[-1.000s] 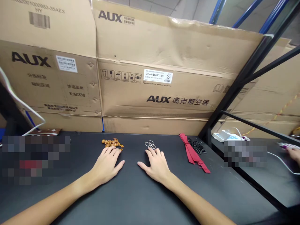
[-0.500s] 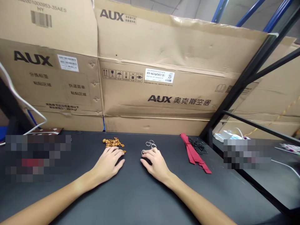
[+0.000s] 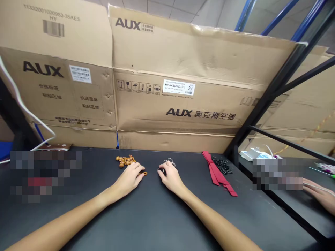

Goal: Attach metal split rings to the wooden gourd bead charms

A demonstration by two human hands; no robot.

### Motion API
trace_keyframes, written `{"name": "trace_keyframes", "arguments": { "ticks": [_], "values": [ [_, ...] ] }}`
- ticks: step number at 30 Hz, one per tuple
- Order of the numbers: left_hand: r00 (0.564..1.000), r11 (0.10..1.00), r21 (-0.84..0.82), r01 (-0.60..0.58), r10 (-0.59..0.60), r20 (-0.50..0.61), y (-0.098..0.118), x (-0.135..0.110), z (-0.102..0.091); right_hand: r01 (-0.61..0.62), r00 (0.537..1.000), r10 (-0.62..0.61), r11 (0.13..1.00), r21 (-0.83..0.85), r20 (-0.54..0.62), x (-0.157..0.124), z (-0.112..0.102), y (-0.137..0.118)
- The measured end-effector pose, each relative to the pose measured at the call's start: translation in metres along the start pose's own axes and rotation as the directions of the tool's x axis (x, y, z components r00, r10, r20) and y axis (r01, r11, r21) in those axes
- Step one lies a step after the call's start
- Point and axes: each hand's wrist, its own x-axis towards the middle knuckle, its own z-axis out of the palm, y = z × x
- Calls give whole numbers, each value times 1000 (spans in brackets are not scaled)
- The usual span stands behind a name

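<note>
Both my hands rest on the black table (image 3: 157, 216). My left hand (image 3: 130, 178) is curled, and its fingertips pinch a small wooden bead piece (image 3: 143, 173) just right of the pile of brown wooden beads (image 3: 125, 160). My right hand (image 3: 170, 177) is curled too, thumb and forefinger closed on a metal ring (image 3: 161, 170). Its knuckles sit right in front of the small heap of metal rings (image 3: 170, 161). The two hands are close together, fingertips facing each other.
Red ribbon strips (image 3: 217, 173) and a heap of black clips (image 3: 222, 164) lie to the right. Large AUX cardboard boxes (image 3: 178, 101) wall off the back. A black rack post (image 3: 264, 101) rises at right; beyond it another person's hand (image 3: 320, 195) lies on a neighbouring table.
Both hands went from lying flat to curled. The left drew a bead piece out to the right of the pile, the right pulled a ring toward the left. Another person's hand reappeared at right.
</note>
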Motion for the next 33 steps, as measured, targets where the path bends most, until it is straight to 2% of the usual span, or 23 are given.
{"name": "trace_keyframes", "arguments": {
  "ticks": [6,11,16,24,33],
  "values": [
    [997,998,-43,42,-40,60,0,3,-5,-165,986,161,976,139,40,4,-1,4],
    [990,998,-54,34,-26,139,-2,2,-7,-214,976,204,955,205,70,3,-4,9],
    [989,1000,-20,-2,5,151,0,-1,-8,-281,960,257,887,365,114,2,-7,10],
    [988,1000,-15,-14,16,155,3,-2,-11,-299,954,259,834,464,151,2,-10,11],
    [988,998,-62,-6,16,156,2,-5,-10,-287,958,247,846,450,147,-1,-8,6]
  ]
}}
